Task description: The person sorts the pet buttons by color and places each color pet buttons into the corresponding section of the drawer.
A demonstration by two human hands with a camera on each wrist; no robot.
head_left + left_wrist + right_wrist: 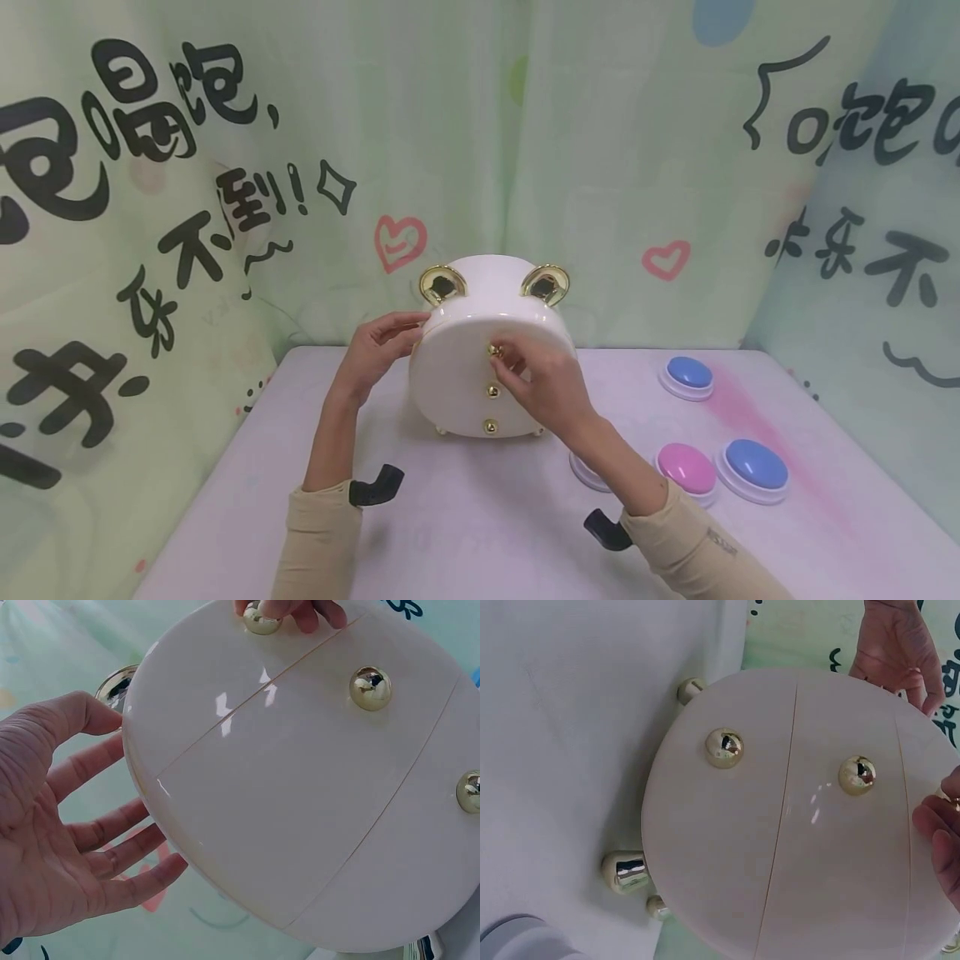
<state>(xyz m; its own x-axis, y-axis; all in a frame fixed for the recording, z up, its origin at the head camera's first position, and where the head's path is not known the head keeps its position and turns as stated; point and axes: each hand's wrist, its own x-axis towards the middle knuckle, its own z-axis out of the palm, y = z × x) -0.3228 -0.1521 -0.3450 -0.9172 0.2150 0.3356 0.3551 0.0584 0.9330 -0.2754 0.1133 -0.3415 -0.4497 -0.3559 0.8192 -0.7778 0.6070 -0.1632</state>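
- One rounded white box (450, 375) with three gold knobs (492, 390) stands on the table (450, 525).
- Right hand (547, 383): fingertips pinching the top knob (495, 351).
- Left hand (378, 346): straight, spread fingers at the box's side.
- Rightward: pink button (686, 467), two blue buttons (756, 463).

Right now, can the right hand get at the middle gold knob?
Likely yes: the middle gold knob sits uncovered close to the right hand, though that hand would first have to release the top knob.
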